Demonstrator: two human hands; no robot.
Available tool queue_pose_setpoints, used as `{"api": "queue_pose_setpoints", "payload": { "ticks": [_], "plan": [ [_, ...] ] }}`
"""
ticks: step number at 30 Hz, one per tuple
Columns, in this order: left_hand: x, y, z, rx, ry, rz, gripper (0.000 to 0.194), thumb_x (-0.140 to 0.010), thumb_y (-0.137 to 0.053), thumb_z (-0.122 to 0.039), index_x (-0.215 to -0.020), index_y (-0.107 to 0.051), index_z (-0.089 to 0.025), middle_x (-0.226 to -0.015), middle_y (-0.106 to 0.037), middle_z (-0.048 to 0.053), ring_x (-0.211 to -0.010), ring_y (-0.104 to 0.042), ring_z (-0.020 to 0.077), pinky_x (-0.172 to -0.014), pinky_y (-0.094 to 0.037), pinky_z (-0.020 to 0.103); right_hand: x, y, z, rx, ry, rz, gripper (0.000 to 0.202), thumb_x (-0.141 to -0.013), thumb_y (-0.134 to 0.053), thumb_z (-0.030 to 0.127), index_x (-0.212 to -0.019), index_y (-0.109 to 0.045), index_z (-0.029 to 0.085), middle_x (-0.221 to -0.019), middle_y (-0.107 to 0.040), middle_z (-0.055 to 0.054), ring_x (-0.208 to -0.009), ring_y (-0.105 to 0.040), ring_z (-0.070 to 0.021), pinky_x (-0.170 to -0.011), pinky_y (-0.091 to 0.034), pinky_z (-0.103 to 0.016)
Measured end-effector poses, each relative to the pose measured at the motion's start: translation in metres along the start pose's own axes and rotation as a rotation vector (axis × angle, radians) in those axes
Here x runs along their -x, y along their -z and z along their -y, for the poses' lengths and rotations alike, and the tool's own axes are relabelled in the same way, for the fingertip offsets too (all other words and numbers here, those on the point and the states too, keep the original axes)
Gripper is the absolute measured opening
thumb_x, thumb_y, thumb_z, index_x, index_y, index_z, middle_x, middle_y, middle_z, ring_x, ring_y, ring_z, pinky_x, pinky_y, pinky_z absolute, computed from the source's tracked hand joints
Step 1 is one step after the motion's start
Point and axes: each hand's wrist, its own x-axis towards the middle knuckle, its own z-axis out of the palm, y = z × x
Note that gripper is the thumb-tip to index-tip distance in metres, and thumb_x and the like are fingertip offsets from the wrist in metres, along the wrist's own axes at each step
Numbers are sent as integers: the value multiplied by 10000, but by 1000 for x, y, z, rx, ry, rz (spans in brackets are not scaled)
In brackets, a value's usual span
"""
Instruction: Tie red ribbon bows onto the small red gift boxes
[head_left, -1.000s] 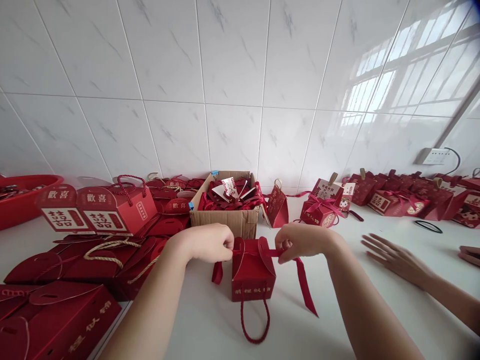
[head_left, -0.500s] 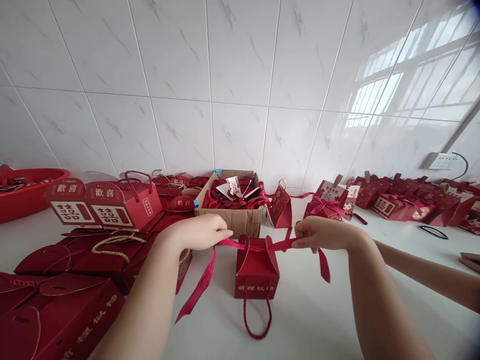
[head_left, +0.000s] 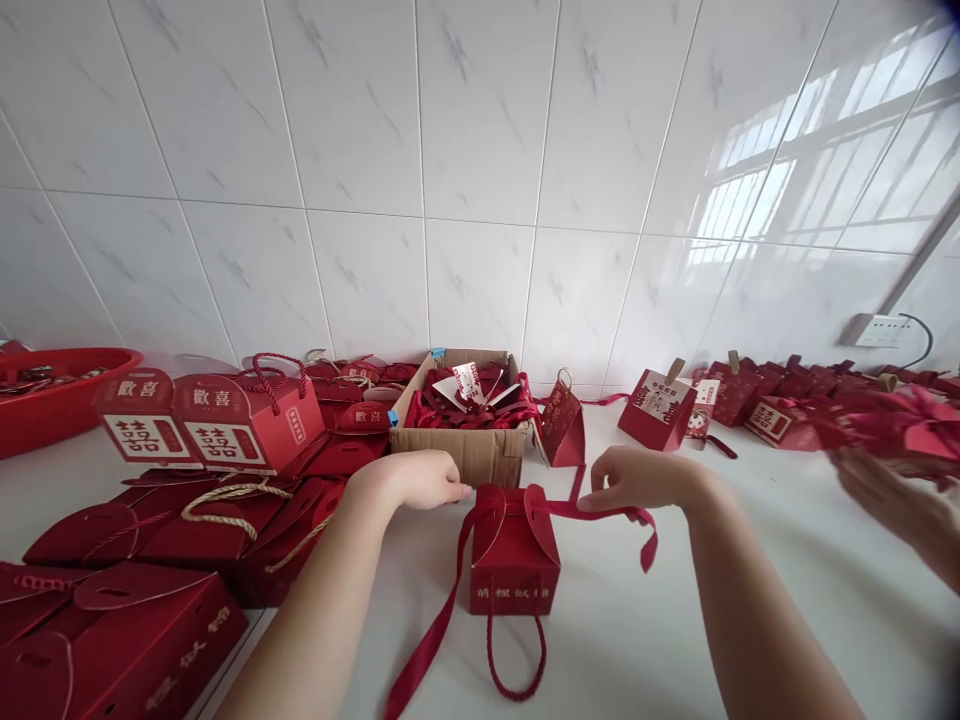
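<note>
The right hand pinches a dark red ribbon just to the right of a small red box, and a short end hangs below its fingers. The left hand is curled beside the box's upper left edge, its fingertips close to the ribbon; whether it grips the ribbon cannot be told. The ribbon crosses the top of the box at its two rounded flaps, and its long left part runs down toward the near edge of the view. The box stands upright on the white tabletop, between the forearms, gold characters on its near side and a red cord handle looped out in front. Behind it is an open cardboard carton filled with red ribbon-like pieces and cards. To the carton's right stand a red triangular box and, farther along, a patterned red box near a red-and-white card. On the left, two red-and-white boxes rest on darker red boxes, with a red basin beyond. On the far right, another person's hand, blurred, is near bow-topped red packaging. A white socket block is at the tiled wall.
</note>
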Motion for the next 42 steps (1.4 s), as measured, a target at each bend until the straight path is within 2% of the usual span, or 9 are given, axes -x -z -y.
{"api": "queue_pose_setpoints", "payload": {
  "ticks": [6,13,18,21,24,30,34,37,42],
  "plan": [
    [-4,-1,1,56,-72,61,496,-672,-532,-671,-540,-541,-193,-547,-477,-14,-467,-334,111,-484,-223,260,18,8,-3,-86,145,16,341,-779,-596,419,-1063,-604,231,-768,-684,-32,-655,-641,-164,-578,-460,-246],
    [-11,-5,3,119,-181,197,464,-718,-515,-639,-713,-674,-202,-736,-637,23,-630,-518,146,-539,-363,224,20,8,-14,-140,127,-9,312,-835,-546,342,-1120,-556,216,-682,-650,-15,-641,-619,-162,-583,-449,-261],
    [-13,-4,6,62,-290,251,322,-633,-680,-468,-860,-719,-243,-834,-687,-7,-721,-561,160,-609,-398,226,30,13,-14,-340,471,-5,357,-855,-574,308,-1190,-518,195,-684,-610,6,-676,-619,-147,-684,-485,-294],
    [-13,-2,6,61,-293,218,211,-662,-640,-365,-812,-708,-233,-802,-685,-17,-723,-567,162,-620,-394,230,31,15,-11,-540,685,4,272,-904,-519,296,-1133,-576,161,-774,-652,-39,-744,-637,-152,-726,-490,-311],
    [-1,1,-2,58,-287,151,168,-707,-581,-357,-766,-645,-213,-789,-664,-10,-687,-546,157,-590,-375,233,22,13,-9,-692,767,-17,232,-916,-509,280,-1025,-664,146,-858,-682,-73,-829,-642,-165,-790,-485,-330],
    [36,6,-25,109,-222,-10,166,-830,-395,-325,-944,-494,-255,-651,-575,-32,-583,-482,145,-496,-327,227,6,8,-5,-818,777,-81,167,-805,-673,221,-967,-698,193,-895,-704,-46,-863,-652,-158,-819,-494,-329],
    [40,6,-23,37,-139,-231,199,-824,-407,-415,-800,-501,-241,-663,-520,-25,-536,-432,133,-459,-288,234,8,8,-3,-835,686,-179,146,-794,-687,290,-862,-692,161,-837,-710,-48,-799,-653,-154,-789,-500,-322],
    [34,8,-15,-1,-80,-224,326,-787,-458,-486,-624,-491,-205,-611,-491,-12,-501,-403,125,-450,-258,247,10,9,-3,-870,645,-188,224,-850,-612,365,-835,-677,151,-825,-719,-65,-793,-669,-168,-799,-500,-335],
    [38,17,-5,33,13,-137,456,-741,-494,-603,-536,-526,-197,-496,-389,-21,-431,-304,110,-440,-220,265,14,13,-8,-813,634,-100,230,-842,-616,339,-961,-679,153,-919,-723,-89,-894,-678,-214,-856,-498,-385]
  ]
}}
